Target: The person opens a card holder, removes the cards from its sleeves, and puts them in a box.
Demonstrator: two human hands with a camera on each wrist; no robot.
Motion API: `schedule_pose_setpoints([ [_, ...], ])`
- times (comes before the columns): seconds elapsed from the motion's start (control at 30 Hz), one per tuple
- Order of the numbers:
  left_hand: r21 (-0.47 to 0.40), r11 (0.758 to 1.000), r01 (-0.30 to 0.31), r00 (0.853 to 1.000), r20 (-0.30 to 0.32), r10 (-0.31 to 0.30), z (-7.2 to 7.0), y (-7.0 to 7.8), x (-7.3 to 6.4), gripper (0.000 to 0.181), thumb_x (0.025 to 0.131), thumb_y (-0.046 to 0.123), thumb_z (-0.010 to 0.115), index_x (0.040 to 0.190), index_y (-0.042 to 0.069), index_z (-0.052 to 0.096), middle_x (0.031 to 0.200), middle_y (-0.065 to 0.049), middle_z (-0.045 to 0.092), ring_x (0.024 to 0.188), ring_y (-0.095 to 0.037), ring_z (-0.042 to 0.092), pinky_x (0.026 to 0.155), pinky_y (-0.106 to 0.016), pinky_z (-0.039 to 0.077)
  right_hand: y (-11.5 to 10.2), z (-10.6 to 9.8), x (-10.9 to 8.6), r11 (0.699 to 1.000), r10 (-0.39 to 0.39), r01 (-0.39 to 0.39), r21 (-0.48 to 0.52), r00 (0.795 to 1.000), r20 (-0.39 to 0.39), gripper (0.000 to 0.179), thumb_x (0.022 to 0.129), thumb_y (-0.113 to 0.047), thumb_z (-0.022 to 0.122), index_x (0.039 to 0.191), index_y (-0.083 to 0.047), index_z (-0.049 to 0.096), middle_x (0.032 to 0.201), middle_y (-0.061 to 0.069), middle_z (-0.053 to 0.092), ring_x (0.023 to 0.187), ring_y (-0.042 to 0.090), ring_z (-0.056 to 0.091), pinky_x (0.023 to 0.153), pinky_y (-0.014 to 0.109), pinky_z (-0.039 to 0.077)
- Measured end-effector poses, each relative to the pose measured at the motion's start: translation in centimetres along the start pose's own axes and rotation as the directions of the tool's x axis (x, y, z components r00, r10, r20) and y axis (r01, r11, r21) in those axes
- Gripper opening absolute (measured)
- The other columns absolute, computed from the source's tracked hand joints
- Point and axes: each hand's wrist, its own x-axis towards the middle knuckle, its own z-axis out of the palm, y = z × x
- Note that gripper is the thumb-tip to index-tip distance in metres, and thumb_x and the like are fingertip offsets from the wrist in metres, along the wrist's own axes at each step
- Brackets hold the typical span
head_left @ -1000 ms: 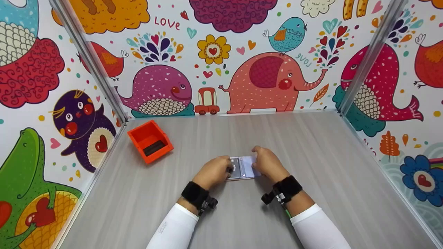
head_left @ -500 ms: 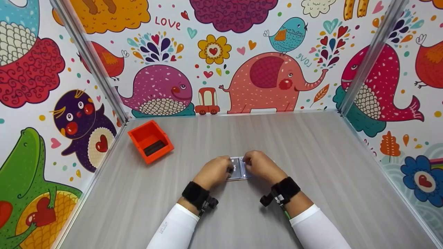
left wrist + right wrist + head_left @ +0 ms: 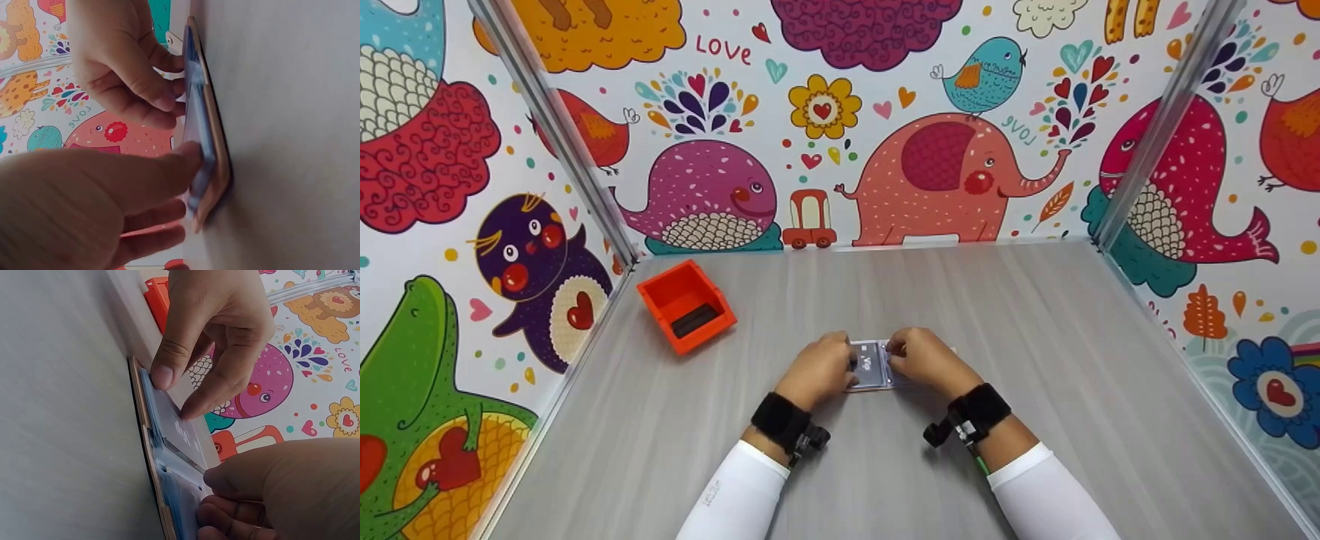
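A small card holder (image 3: 211, 112) with a brown cover lies spread flat on the table, its clear plastic sleeves (image 3: 177, 495) on both sides of the fold. On its left half shows a grey card (image 3: 868, 365) with white lettering that looks like "Vip". My left hand (image 3: 819, 369) grips this half at its outer end, thumb on the plastic and index finger at the far edge. Close to the fold, my right hand (image 3: 924, 355) pinches the inner edge of the grey card between thumb and bent fingers. The right half is mostly hidden under that hand.
An orange bin (image 3: 686, 307) with dark strips (image 3: 695, 321) inside stands at the back left of the grey table (image 3: 1020, 300). Printed walls (image 3: 825, 172) with metal corner posts (image 3: 1147, 142) enclose the table at the back and sides.
My right hand has moved left from the card holder's right end to the fold. My left hand has shifted slightly outward, uncovering more of the card's lettering.
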Motion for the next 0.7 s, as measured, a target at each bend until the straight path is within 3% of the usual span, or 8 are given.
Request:
schedule_pose_setpoints([
  [0.27, 0.006, 1.0, -0.022, 1.0, 0.0, 0.022, -0.43, -0.21, -0.1, 0.015, 0.089, 0.014, 0.093, 0.088, 0.011, 0.079, 0.096, -0.002, 0.07, 0.082, -0.021, 0.063, 0.077, -0.045, 0.059, 0.17, 0.17, 0.13, 1.0, 0.002, -0.002, 0.017, 1.0, -0.004, 0.004, 0.097, -0.005, 0.082, 0.099, -0.002, 0.082, 0.095, 0.009, 0.08, 0.087, 0.018, 0.07, 0.085, 0.042, 0.063],
  [0.7, 0.009, 0.998, -0.056, 0.998, 0.004, 0.055, 0.28, 0.33, 0.03, 0.013, 0.093, 0.022, 0.093, 0.097, 0.013, 0.084, 0.099, 0.0, 0.072, 0.086, -0.019, 0.068, 0.08, -0.042, 0.061, 0.43, 0.14, 0.26, 0.997, -0.011, 0.011, 0.071, 1.0, 0.001, 0.013, 0.099, -0.006, 0.078, 0.105, 0.003, 0.086, 0.101, 0.015, 0.084, 0.091, 0.023, 0.076, 0.088, 0.044, 0.065],
])
